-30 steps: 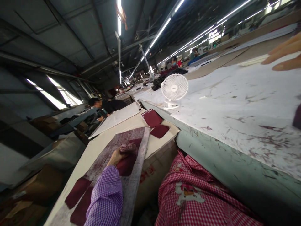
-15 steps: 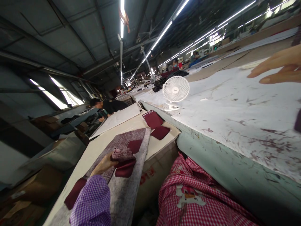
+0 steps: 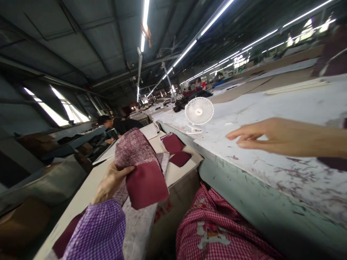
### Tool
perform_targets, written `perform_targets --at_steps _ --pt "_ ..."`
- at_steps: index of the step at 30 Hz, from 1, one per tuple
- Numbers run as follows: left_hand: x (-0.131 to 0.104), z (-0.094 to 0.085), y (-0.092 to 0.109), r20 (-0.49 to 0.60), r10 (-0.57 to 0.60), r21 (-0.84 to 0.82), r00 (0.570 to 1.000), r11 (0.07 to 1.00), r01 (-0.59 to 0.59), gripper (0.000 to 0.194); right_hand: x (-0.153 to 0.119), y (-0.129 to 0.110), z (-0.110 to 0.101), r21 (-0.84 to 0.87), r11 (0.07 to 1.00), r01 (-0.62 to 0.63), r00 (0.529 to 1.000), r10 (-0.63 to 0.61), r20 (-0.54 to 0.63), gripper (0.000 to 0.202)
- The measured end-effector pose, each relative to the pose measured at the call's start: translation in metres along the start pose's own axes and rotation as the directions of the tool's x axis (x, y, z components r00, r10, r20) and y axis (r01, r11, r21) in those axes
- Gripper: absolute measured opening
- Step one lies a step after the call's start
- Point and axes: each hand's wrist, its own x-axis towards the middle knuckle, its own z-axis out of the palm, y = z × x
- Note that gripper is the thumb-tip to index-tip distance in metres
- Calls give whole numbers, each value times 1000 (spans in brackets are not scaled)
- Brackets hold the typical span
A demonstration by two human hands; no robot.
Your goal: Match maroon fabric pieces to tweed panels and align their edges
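My left hand point(image 3: 112, 180), in a purple checked sleeve, is closed with the thumb over a piece of mottled maroon fabric point(image 3: 135, 146). A smooth maroon patch point(image 3: 148, 186) hangs flat on that fabric's lower part, lifted above the cream side table point(image 3: 89, 191). My right hand point(image 3: 279, 137) reaches in over the white-covered table, its fingers stretched and nothing in them. A grey speckled board or pad point(image 3: 138, 224) lies beneath the left hand. Another maroon patch point(image 3: 67, 231) shows partly behind my left sleeve.
A stack of maroon patches point(image 3: 172, 143) and a single maroon patch point(image 3: 180, 159) lie at the side table's corner. On the white-covered table point(image 3: 244, 159) stands a small white fan point(image 3: 199, 111). A person in dark clothes point(image 3: 126, 126) bends over at the left.
My left hand has raised the mottled fabric, which now spreads open with the maroon patch facing me. My right hand has come further in from the right edge and lower.
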Motion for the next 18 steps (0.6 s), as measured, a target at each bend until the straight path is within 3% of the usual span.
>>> perform_targets --at_steps 2,3,7,10,12,15,18 --pt "0 42 2 116 -31 -93 993 995 42 58 -3 -19 6 2 999 -54 988 53 142 58" --pt "0 63 -1 182 -54 -136 982 988 79 58 -5 -28 12 44 996 -82 986 75 149 66" --pt "-8 146 -19 330 -49 -306 943 939 156 54 -11 -42 38 172 961 -218 976 212 51 75" --pt "-19 198 -32 408 -67 -385 911 892 238 54 -11 -22 44 207 935 -287 955 295 -9 77" --pt "-24 221 -39 483 -87 -425 871 847 320 56 -11 2 40 158 938 -307 950 311 1 74" --pt "-21 237 -47 553 -153 -423 819 795 434 54 -15 42 27 36 930 -366 931 365 26 64" --pt "-9 238 -55 496 -202 -409 845 804 432 49 -26 76 9 -130 881 -456 885 464 38 58"
